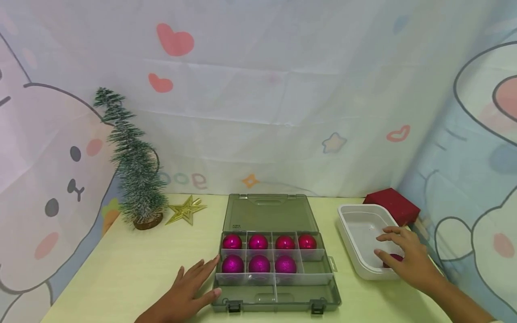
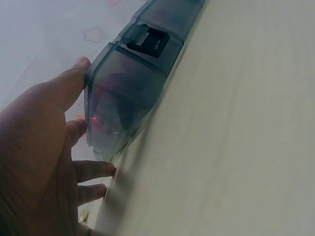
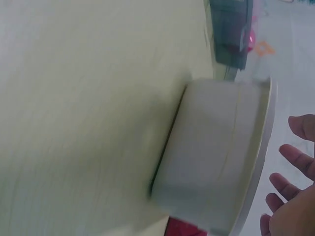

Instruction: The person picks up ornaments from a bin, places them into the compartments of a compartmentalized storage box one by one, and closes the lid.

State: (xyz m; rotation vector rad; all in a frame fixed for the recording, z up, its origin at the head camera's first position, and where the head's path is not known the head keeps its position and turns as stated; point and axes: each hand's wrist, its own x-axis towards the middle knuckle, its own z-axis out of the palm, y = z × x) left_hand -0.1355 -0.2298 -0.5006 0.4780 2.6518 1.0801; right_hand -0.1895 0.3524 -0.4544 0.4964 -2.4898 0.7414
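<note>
A grey see-through divider box [image 1: 276,307] lies with its lid folded back. Several shiny and glittery pink-to-red ball ornaments [image 1: 259,264] fill its back row and most of its middle row. Against the box's left side rests my left hand [image 1: 183,287], fingers spread; the left wrist view shows thumb and fingertips touching the wall. Over the white bin [image 1: 351,242] hovers my right hand [image 1: 408,258], fingers parted and slightly bent, with nothing in them. Beneath it, a dark red ball [image 1: 392,260] shows in the bin, partly hidden by the hand.
A small frosted Christmas tree [image 1: 139,179] stands at the back left, a gold star [image 1: 186,210] beside it. Behind the bin sits a dark red box [image 1: 393,206]. A printed cloth hangs behind the pale yellow table [image 1: 121,264].
</note>
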